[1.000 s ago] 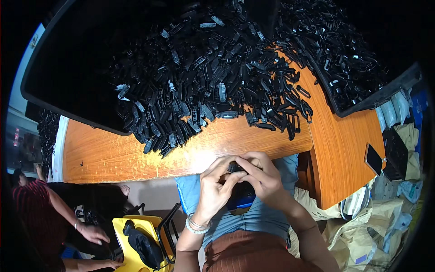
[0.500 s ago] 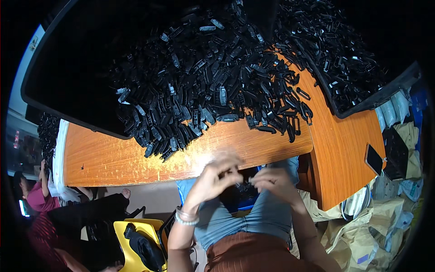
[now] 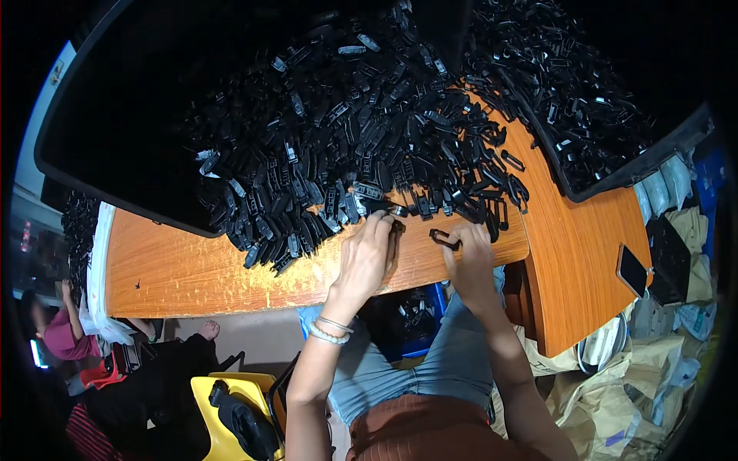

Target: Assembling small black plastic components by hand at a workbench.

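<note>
A large heap of small black plastic parts (image 3: 307, 146) covers the back of the wooden table. At the heap's front edge my left hand (image 3: 367, 257) has its fingers closed round a black plastic piece (image 3: 377, 206); the fingers partly hide that piece. A little to the right, my right hand (image 3: 471, 265) pinches a small black U-shaped plastic frame (image 3: 444, 239) just above the tabletop. Loose parts of the heap lie right behind both hands.
A big black tray (image 3: 127, 173) stands at the left, and another tray (image 3: 573, 188) full of small parts at the right. A phone (image 3: 633, 270) lies on the right-hand table. Below the table edge sits a blue bin (image 3: 434, 303). A yellow chair (image 3: 201, 399) and another person (image 3: 65, 334) are at left.
Both hands have moved from over my lap up to the table, at the front of the heap. The right hand now shows a black frame in its fingers.
</note>
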Demonstrator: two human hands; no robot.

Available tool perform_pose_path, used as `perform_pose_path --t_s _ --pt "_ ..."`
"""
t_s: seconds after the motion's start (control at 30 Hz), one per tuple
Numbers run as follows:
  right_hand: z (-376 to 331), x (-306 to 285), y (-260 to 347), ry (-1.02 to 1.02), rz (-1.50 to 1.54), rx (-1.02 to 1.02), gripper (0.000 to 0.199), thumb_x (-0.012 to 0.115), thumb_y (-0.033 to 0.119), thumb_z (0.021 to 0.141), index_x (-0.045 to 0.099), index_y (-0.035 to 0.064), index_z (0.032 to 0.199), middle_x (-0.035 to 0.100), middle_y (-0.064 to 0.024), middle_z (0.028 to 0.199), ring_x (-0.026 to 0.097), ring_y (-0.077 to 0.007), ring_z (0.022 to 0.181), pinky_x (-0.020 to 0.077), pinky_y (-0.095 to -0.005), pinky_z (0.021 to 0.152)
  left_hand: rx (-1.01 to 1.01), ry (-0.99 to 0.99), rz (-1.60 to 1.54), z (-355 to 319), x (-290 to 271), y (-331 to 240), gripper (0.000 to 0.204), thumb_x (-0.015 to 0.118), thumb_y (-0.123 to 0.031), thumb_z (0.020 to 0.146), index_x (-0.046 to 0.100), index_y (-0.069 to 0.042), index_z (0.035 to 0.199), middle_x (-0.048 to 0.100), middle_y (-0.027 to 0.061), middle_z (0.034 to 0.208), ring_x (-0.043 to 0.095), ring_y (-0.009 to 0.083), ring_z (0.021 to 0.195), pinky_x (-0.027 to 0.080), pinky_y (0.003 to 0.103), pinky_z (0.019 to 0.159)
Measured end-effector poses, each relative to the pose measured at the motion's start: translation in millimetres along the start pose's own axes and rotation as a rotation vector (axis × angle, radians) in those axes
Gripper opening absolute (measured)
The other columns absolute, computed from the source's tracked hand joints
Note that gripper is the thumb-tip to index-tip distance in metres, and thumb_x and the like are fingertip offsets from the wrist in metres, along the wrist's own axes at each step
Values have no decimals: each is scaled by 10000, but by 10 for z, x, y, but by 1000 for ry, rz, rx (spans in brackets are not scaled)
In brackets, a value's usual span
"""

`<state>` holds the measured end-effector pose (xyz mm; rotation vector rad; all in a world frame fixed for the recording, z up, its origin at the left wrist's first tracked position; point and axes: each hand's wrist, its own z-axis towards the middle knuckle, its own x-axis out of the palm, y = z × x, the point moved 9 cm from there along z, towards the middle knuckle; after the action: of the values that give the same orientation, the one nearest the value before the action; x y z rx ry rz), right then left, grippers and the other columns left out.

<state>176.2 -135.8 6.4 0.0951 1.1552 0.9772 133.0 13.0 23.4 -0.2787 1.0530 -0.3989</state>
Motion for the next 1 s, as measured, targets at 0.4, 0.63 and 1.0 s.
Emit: perform_pose_path --t_s 0.4,0.63,1.0 --pt "-241 337 -8 208 722 441 189 586 12 833 561 -34 1015 584 -65 821 559 -102 808 439 -226 710 -659 -370 -1343 -572 139 519 176 555 -10 881 410 7 979 631 147 764 581 147 506 481 220 459" --pt "-131 136 389 257 872 165 295 518 -42 855 530 -65 1148 581 -109 954 580 -133 862 459 -231 769 -552 -39 -927 -685 -36 219 294 631 22 808 591 39 1098 577 54 793 509 67 529 401 189 483" --pt "-150 15 725 311 646 -125 301 537 -33 826 559 -14 1126 563 -116 872 540 -217 738 443 -287 684 -401 -48 -654 -603 -457 -73 234 661 9 757 630 50 985 594 103 786 547 160 634 427 250 567"
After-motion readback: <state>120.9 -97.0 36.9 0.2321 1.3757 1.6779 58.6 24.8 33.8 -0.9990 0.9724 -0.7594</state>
